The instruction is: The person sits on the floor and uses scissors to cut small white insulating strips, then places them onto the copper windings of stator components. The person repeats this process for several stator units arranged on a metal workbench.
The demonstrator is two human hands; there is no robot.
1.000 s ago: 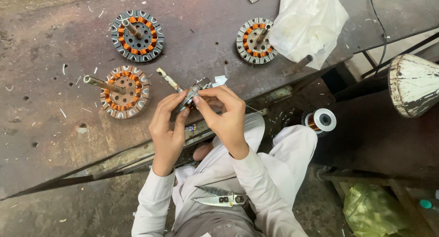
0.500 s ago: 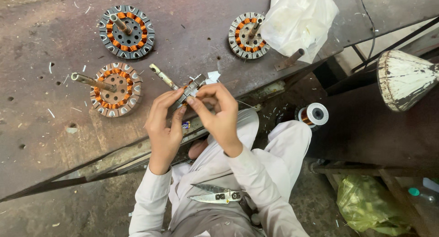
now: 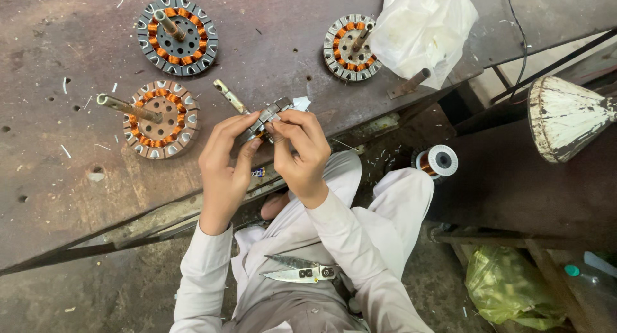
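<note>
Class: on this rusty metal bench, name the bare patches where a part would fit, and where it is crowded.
Bare: the rusty metal bench left of and below the light copper-wound stator, and the stretch between the dark stator and third stator. Crowded: by the white plastic bag, and around both hands.

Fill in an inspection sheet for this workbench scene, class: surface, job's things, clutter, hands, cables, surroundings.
Surface: rusty metal bench, pitted with holes, scattered white scraps.
Job's things: small stator with shaft, held over the bench edge; three wound stators lie on the bench.
Clutter: white plastic bag; scissors on the lap.
Hands: left hand and right hand both grip the small stator.
Cables: black cable over the bench corner.
Surroundings: wire spool, green bag, white cone-shaped object.
</note>
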